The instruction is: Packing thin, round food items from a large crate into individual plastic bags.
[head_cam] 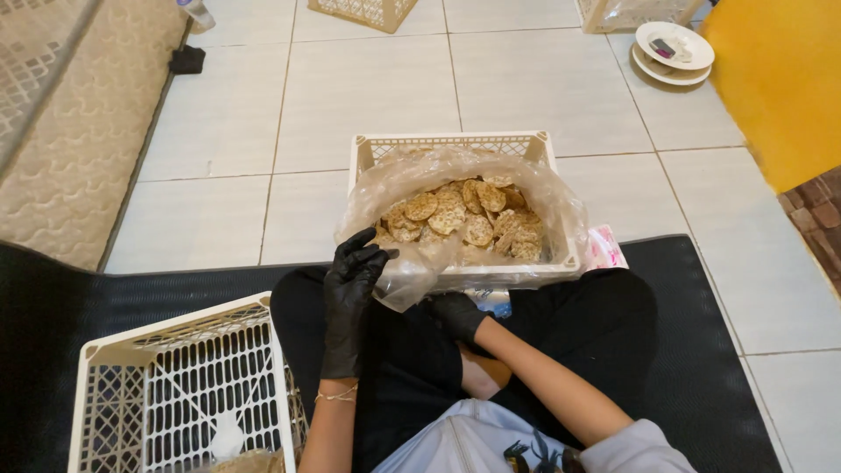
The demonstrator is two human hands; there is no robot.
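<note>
Left hand (350, 280), black-gloved, pinches the clear plastic liner (412, 271) at seven o'clock of the cracker-filled crate (451, 144), right hand (455, 314) tucked beneath, its grip unclear; the nearer crate (175, 385) at eight o'clock looks nearly empty

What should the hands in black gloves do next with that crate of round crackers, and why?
Probably the left hand should fold the clear plastic liner back over the crate rim. It pinches the liner's near edge, which droops inward, while the right hand sits under the front. The crackers lie heaped inside.
</note>
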